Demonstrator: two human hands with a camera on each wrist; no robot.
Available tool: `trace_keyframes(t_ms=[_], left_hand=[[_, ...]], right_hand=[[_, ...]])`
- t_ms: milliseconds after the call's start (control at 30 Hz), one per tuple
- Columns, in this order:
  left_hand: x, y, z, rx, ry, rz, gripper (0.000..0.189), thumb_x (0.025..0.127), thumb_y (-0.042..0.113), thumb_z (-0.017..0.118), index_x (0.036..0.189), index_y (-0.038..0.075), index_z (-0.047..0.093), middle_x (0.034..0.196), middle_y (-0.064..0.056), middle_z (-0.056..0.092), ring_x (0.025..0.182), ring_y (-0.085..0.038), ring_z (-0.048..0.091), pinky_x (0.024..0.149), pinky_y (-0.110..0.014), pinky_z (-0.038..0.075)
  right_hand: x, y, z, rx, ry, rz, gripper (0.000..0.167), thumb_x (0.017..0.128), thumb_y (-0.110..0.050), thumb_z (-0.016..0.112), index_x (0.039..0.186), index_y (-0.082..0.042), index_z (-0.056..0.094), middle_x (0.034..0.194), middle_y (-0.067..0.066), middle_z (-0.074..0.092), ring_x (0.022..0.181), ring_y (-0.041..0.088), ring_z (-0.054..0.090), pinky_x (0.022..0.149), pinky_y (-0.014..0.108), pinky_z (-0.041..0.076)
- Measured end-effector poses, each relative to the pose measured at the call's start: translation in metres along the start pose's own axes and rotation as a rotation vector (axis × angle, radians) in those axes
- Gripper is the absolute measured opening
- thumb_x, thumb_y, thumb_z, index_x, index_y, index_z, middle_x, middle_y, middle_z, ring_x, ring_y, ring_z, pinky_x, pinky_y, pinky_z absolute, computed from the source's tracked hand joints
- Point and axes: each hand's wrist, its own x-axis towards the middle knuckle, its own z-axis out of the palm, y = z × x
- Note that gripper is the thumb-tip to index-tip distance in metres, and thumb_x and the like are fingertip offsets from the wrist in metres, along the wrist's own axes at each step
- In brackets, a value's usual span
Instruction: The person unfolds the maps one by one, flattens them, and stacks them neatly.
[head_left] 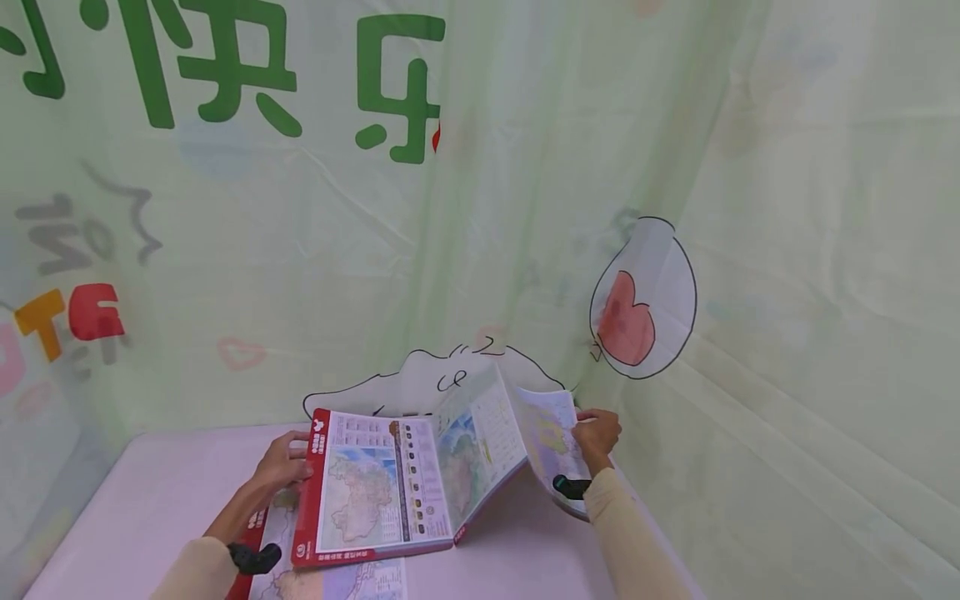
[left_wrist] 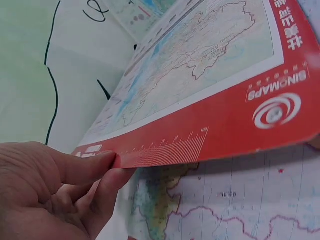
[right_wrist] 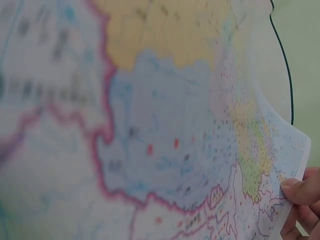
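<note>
A folding map with a red border point(head_left: 375, 492) is partly unfolded above the table, its panels standing in a zigzag. My left hand point(head_left: 283, 463) pinches the red left edge between thumb and fingers; the left wrist view shows this hand point(left_wrist: 65, 185) on the border beside a printed ruler. At the other end, my right hand point(head_left: 597, 432) pinches the outer edge of the right panel point(head_left: 551, 433). In the right wrist view that hand point(right_wrist: 302, 200) grips the colored map sheet point(right_wrist: 170, 135), blurred up close. Beneath the left panel lies a second map point(head_left: 330, 582).
A pale pink table point(head_left: 180, 475) carries the maps. Behind and to the right hangs a light green curtain point(head_left: 525, 208) with printed characters and drawings, close to the table's far and right edges.
</note>
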Motion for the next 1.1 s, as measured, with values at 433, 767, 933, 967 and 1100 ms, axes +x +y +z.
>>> trace_keyframes(t_ms=[433,767,933,967,1100], left_hand=[[0.002,-0.021,-0.024,0.030,0.024,-0.026,0.078,0.091,0.008,0.081,0.156,-0.006,0.040,0.137,-0.040,0.065,0.087,-0.029,0.079,0.072,-0.047,0.070],[0.004,-0.020,-0.037,0.096,0.065,-0.026,0.067,0.092,0.006,0.076,0.150,-0.007,0.046,0.130,-0.037,0.068,0.082,-0.027,0.077,0.068,-0.044,0.069],[-0.003,-0.017,-0.039,0.130,0.086,-0.039,0.068,0.087,0.005,0.080,0.146,-0.010,0.048,0.127,-0.038,0.069,0.082,-0.028,0.077,0.066,-0.041,0.068],[-0.004,-0.017,-0.040,0.137,0.091,-0.045,0.069,0.086,0.005,0.081,0.145,-0.010,0.049,0.126,-0.038,0.069,0.082,-0.029,0.077,0.066,-0.041,0.068],[-0.008,-0.015,-0.039,0.173,0.108,-0.061,0.067,0.083,0.004,0.082,0.140,-0.014,0.052,0.124,-0.039,0.068,0.083,-0.030,0.076,0.064,-0.038,0.067]], right_hand=[[-0.016,-0.007,-0.023,-0.206,0.136,-0.137,0.018,0.077,0.003,0.060,0.086,0.010,0.074,0.095,0.036,0.075,0.081,0.055,0.068,0.071,0.065,0.054],[0.002,0.012,-0.011,-0.276,0.215,-0.049,0.021,0.086,0.001,0.063,0.095,0.011,0.079,0.105,0.036,0.077,0.093,0.055,0.074,0.080,0.066,0.057],[-0.001,0.014,-0.011,-0.336,0.227,-0.050,0.017,0.084,0.002,0.063,0.089,0.013,0.075,0.100,0.038,0.076,0.088,0.053,0.074,0.074,0.064,0.057],[-0.002,0.014,-0.011,-0.349,0.228,-0.049,0.017,0.084,0.002,0.063,0.088,0.014,0.074,0.100,0.039,0.075,0.088,0.053,0.074,0.073,0.064,0.057],[-0.005,0.018,-0.009,-0.390,0.240,-0.016,0.020,0.089,0.004,0.058,0.093,0.019,0.070,0.100,0.041,0.073,0.088,0.054,0.074,0.071,0.063,0.057]])
